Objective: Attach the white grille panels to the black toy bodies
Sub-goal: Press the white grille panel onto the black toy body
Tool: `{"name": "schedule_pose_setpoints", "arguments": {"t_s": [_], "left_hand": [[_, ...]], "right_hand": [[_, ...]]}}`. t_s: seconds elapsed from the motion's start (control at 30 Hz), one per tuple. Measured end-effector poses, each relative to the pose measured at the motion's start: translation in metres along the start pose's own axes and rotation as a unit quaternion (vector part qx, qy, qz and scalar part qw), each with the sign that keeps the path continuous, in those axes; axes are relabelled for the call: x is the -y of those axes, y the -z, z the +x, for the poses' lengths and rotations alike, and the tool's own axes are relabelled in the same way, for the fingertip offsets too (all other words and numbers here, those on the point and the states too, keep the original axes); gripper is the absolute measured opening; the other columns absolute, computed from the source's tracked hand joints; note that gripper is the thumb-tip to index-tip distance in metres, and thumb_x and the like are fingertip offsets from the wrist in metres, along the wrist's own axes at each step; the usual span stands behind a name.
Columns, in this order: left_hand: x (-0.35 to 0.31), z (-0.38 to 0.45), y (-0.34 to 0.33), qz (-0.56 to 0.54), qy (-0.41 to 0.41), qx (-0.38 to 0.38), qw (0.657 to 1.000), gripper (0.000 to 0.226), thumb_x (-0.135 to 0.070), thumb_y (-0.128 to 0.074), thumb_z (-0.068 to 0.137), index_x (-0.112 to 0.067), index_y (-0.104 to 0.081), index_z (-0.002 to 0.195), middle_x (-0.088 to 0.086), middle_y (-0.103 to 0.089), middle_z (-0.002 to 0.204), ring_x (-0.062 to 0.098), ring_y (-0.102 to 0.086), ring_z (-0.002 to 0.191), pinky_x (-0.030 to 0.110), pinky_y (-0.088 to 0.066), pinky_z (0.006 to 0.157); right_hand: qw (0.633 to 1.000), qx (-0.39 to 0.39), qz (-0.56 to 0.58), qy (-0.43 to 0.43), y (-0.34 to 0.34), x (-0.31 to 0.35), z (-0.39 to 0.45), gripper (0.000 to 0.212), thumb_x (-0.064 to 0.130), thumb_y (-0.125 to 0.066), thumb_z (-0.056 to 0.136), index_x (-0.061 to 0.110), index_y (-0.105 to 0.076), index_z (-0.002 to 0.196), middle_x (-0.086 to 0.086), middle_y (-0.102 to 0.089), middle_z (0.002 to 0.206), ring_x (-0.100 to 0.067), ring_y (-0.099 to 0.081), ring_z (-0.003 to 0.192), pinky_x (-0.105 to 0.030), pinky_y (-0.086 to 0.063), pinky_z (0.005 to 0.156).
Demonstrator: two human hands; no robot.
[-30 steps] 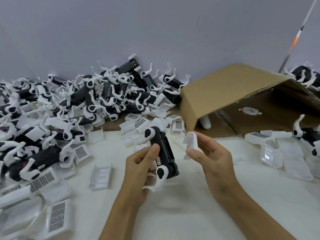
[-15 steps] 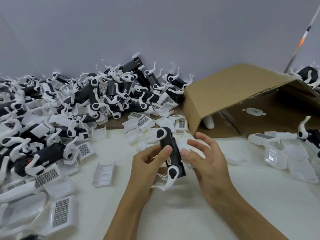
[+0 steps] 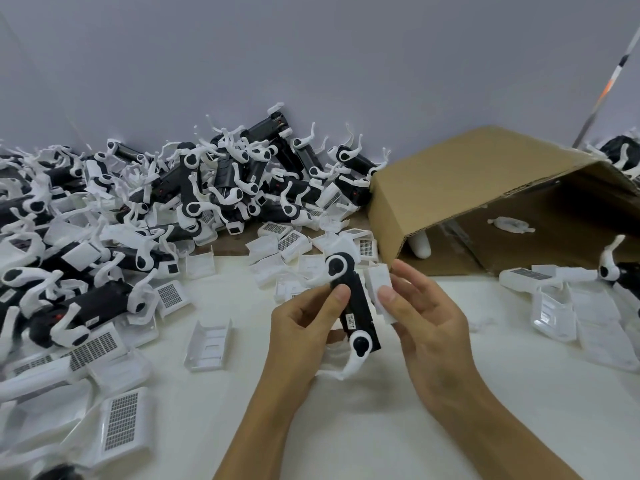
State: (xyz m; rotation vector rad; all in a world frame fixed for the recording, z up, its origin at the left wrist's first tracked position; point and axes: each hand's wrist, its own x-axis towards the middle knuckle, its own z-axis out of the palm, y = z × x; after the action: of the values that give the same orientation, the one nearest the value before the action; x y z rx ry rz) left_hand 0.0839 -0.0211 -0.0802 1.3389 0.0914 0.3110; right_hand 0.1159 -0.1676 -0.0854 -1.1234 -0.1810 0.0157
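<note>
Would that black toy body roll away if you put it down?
Probably not: the black toy body looks boxy and flat-sided. Its thin white legs stick out and would likely stop rolling, though they might bend or snap if squeezed.

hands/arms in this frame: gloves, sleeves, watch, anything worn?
Nothing worn that shows. The left hand and right hand are bare, with no gloves, rings or tape visible. Both forearms are bare down to the bottom frame edge: no sleeves, cuffs, watch or wristband in view. Fingernails are short and unpainted. No markings, cables or sensors on either.

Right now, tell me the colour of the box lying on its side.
Brown cardboard box, clearest in the head view.
</note>
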Motion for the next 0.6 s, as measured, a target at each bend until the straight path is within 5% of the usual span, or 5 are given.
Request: {"name": "schedule_pose_setpoints", "arguments": {"t_s": [0.13, 0.3, 0.6], "left_hand": [[0.002, -0.002, 0.000, 0.013, -0.012, 0.023, 1.000, 0.032, -0.048, -0.074, 0.079, -0.028, -0.080, 0.104, 0.003, -0.079, 0.101, 0.022, -0.076, 0.095, 0.028, -0.059, 0.073], [0.003, -0.002, -0.002, 0.029, -0.007, 0.020, 0.999, 0.021, -0.044, -0.079, 0.083, -0.033, -0.080, 0.101, -0.001, -0.079, 0.100, 0.018, -0.075, 0.096, 0.027, -0.060, 0.076], [0.003, -0.002, -0.007, 0.089, 0.016, 0.053, 0.994, 0.031, -0.045, -0.056, 0.099, -0.029, -0.072, 0.119, -0.005, -0.077, 0.107, 0.016, -0.073, 0.102, 0.040, -0.057, 0.093]], "right_hand": [[0.998, 0.048, -0.046, 0.004, -0.003, -0.002, -0.005, 0.058, 0.031, -0.082, 0.066, 0.015, -0.071, 0.121, -0.003, -0.077, 0.113, -0.019, -0.072, 0.110, -0.031, -0.057, 0.092], [0.990, 0.041, -0.129, 0.046, -0.004, -0.004, -0.011, 0.048, 0.033, -0.074, 0.077, 0.020, -0.071, 0.123, 0.013, -0.077, 0.107, -0.004, -0.072, 0.102, -0.011, -0.054, 0.081], [0.966, 0.081, -0.229, 0.087, -0.006, -0.006, -0.013, 0.043, 0.040, -0.059, 0.089, 0.045, -0.055, 0.131, 0.026, -0.064, 0.127, 0.003, -0.058, 0.123, -0.015, -0.047, 0.101]]}}
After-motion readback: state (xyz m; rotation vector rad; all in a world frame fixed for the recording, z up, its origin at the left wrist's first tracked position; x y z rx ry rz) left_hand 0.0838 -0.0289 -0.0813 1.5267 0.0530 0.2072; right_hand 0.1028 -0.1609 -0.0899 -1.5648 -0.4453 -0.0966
